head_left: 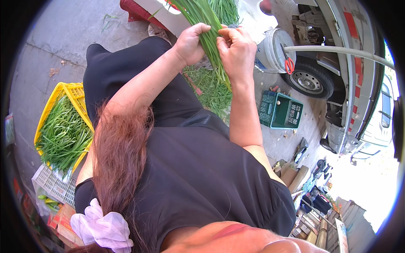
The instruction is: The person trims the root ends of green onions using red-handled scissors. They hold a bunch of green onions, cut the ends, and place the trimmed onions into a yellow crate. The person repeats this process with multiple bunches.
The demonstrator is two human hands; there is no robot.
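A bunch of long green chives [205,38] is held up in front of me, slanting from the top edge down between my wrists. My left hand [190,44] is closed round its left side, the thumb lying across the leaves. On the other side, my right hand [237,52] pinches the leaves with bent fingers and thumb; its fingertips are partly hidden. More chives [225,10] lie behind the bunch at the top. Below my hands is a heap of loose green trimmings [211,90].
Left of my knees stands a yellow crate [80,95] of chives, beside a pale plastic crate [55,184]. To the right are a white bucket [276,50] with red-handled scissors [289,65], a green crate [280,111] and a parked vehicle's wheel [310,82].
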